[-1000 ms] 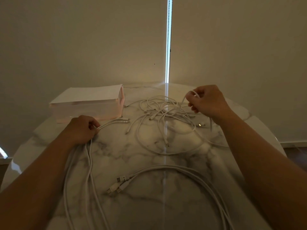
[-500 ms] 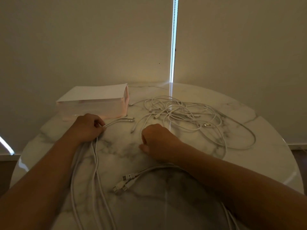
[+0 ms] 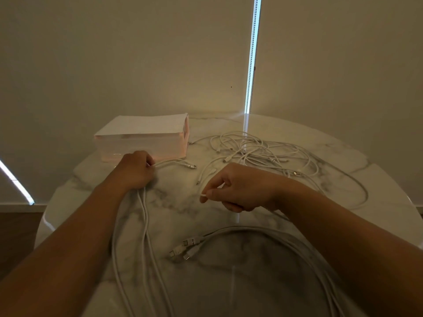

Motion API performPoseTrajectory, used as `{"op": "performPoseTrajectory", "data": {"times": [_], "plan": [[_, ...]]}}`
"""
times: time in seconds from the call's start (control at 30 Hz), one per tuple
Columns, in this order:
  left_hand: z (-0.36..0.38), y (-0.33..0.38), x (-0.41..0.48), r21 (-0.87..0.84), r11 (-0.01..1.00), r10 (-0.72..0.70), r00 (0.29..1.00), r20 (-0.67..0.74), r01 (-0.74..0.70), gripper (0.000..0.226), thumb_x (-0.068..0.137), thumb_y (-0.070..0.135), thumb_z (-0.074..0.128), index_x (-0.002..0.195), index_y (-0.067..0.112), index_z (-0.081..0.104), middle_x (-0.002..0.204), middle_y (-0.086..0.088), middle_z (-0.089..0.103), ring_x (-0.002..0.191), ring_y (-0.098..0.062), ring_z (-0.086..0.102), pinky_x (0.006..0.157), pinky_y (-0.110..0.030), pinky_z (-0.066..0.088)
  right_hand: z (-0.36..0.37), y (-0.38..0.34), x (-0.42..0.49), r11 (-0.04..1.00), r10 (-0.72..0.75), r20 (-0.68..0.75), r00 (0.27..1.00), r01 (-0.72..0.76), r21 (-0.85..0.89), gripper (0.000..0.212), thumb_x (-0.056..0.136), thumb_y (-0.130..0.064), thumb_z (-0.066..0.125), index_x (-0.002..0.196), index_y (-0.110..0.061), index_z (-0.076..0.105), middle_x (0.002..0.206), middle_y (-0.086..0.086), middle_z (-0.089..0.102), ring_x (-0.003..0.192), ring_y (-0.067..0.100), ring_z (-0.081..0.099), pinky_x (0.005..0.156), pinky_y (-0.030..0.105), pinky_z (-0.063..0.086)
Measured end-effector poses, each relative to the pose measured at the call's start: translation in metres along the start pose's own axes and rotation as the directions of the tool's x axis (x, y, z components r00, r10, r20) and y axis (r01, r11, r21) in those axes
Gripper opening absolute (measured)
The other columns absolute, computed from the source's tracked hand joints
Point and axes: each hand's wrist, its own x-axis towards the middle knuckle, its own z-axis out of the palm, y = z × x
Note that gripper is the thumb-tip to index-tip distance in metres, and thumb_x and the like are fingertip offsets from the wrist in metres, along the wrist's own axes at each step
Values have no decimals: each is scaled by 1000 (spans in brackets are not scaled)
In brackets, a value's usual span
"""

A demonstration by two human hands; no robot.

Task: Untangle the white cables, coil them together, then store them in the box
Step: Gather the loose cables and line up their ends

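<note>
White cables lie tangled on the marble tabletop; left hand clenches sorted strands near the box, right hand pinches one cable end, likely to add.

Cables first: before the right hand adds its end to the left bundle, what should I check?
1. Left hand grip shut on bundle: ok.
2. Right hand pinching one cable end: ok.
3. That cable free of the tangle: cannot tell.
4. Bundle plugs lined up: ok.
5. Box open: cannot tell.
</note>
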Motion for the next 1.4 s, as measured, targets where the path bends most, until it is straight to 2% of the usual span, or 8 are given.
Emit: {"op": "performPoseTrajectory", "data": {"times": [0.13, 0.27, 0.4, 0.5, 0.67, 0.83, 1.23, 1.4], "plan": [[-4, -2, 2, 117, 991, 68, 998, -6, -67, 4, 85, 15, 64, 83, 18, 62, 92, -3, 62, 86, -21, 57, 77, -29, 43, 5, -4, 2, 980, -82, -27, 996, 86, 181, 22, 101, -15, 50, 108, -5, 69, 51, 5, 58, 35, 11, 38, 39, 21, 33], [-16, 9, -7, -53, 989, 128, 984, -128, -135, 20, 85, 33, 70, 74, 17, 68, 74, 3, 65, 72, -13, 60, 62, -23, 40, 7, -8, 7, 953, -112, -152, 982, 150, 263, 20, 100, -15, 53, 111, -5, 66, 53, 6, 61, 35, 12, 40, 38, 20, 32], [-22, 40, -34, -481, 874, 148, 899, 413, 77, 56, 90, 53, 54, 68, 5, 74, 56, -11, 60, 47, -15, 45, 51, -26, 36, 19, -9, 10, 975, -115, -132, 985, 137, 173, 22, 99, -21, 56, 119, -13, 61, 61, 8, 67, 39, 14, 47, 40, 22, 40], [-15, 45, -37, -592, 787, 191, 842, 504, 175, 46, 90, 41, 61, 65, 4, 72, 50, -11, 47, 44, -16, 35, 45, -25, 30, 31, -8, 14, 991, -118, -106, 987, 124, 52, 19, 98, -21, 59, 115, -14, 63, 61, 3, 68, 39, 11, 53, 40, 21, 44], [-13, 27, -21, -484, 859, 12, 940, 342, 165, 22, 89, 19, 69, 80, 0, 76, 61, -8, 63, 42, -9, 47, 40, -18, 39, 32, -3, 12, 998, -55, -161, 985, 49, -41, 12, 94, -20, 65, 90, -9, 66, 59, 1, 67, 41, 10, 58, 43, 19, 47], [-19, -4, -3, 50, 997, 45, 992, 119, -51, 24, 88, 34, 69, 72, 17, 75, 71, -1, 67, 77, -20, 63, 63, -27, 37, 23, -3, -3, 963, -108, -62, 992, 89, -255, 13, 91, -19, 68, 96, -6, 70, 71, 1, 72, 52, 2, 63, 56, 9, 48], [-20, -8, -2, 27, 983, 181, 983, 8, -181, 1, 79, 19, 78, 78, 19, 77, 75, 2, 68, 74, -12, 60, 73, -24, 40, 33, -26, -38, 797, -224, 101, 969, 242, -554, 37, 91, -28, 66, 127, -25, 57, 83, -19, 52, 84, 1, 45, 73, 14, 40], [-17, -14, 1, -24, 985, 172, 985, 6, -172, 8, 71, 18, 84, 75, 20, 77, 72, 7, 68, 71, -6, 59, 75, -23, 40, 40, -26, -52, 689, -353, -41, 935, 231, -687, 15, 91, -25, 63, 105, -19, 63, 82, -12, 49, 77, 7, 54, 69, 24, 52]]}}
